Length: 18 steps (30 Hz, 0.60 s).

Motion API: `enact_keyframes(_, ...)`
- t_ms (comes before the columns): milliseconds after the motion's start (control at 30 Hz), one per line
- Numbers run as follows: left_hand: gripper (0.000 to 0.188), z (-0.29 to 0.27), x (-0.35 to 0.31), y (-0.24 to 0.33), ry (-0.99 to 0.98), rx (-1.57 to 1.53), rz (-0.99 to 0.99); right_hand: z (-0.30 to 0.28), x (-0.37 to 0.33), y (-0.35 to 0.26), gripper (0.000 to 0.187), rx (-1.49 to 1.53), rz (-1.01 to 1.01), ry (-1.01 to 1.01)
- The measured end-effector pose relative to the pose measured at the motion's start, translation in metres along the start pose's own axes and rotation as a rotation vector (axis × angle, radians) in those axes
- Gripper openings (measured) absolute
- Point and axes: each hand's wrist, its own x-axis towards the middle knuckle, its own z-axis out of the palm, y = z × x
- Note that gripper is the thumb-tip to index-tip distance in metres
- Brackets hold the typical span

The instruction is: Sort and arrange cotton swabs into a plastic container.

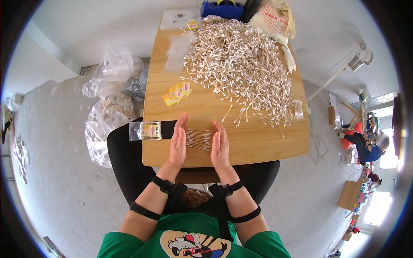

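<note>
Between my two hands a small row of cotton swabs (198, 139) lies flat on the wooden table (258, 148), the sticks running crosswise. My left hand (178, 144) stands on edge at the row's left ends, fingers stretched out. On the other side, my right hand (220, 146) is held the same way, palm facing inward near the right ends. Whether either palm touches the tips I cannot tell. Left of my left hand lies a clear bag of cotton swabs (150, 130) with a yellow card in it, beside a black strip (169, 128). A big heap of loose cotton swabs (241, 60) covers the far part.
Several yellow cards (177, 94) lie left of the heap, with clear plastic bags (177, 51) behind them. A small swab bundle (298, 108) sits at the right edge. At the back are a blue tape dispenser (221, 10) and a cloth bag (270, 20). Filled plastic sacks (107, 116) stand on the floor at left.
</note>
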Motion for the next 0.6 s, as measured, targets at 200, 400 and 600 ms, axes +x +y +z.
enact_keyframes(200, 0.066, 0.006, 0.0, 0.006, 0.01, 0.01, -0.025, 0.026, 0.002, -0.004, 0.046, 0.093, 0.056, -0.006)
enact_keyframes(400, 0.068, 0.003, -0.002, 0.003, -0.014, 0.033, 0.059, 0.022, 0.002, 0.008, 0.049, 0.406, 0.153, 0.081)
enact_keyframes(600, 0.091, -0.011, -0.011, 0.021, -0.28, 1.007, 0.291, -0.005, 0.002, 0.027, 0.052, 0.484, 0.107, 0.127)
